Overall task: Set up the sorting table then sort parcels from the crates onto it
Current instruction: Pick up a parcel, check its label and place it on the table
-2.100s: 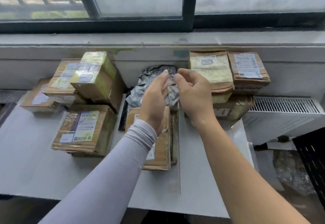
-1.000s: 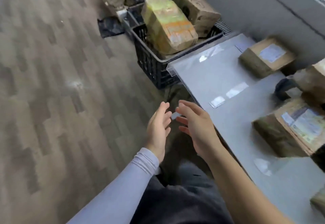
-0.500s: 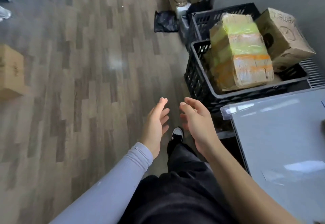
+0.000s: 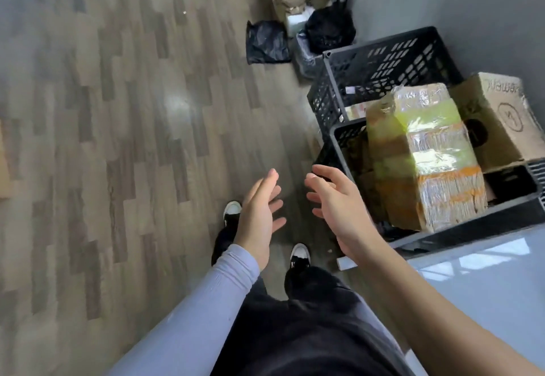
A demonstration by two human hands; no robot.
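The wood floor (image 4: 118, 139) is wide and bare. The table (image 4: 486, 287) corner sits beside a black crate (image 4: 472, 222) holding a big taped parcel (image 4: 424, 157) (shiny wrap). Left hand (image 4: 259, 213) and right hand (image 4: 339, 207) hang open, holding nothing.

No legible text on cardboard box (image 4: 498, 119)

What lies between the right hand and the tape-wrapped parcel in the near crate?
In the head view, only the near crate's black rim separates the empty right hand from the tape-wrapped parcel.
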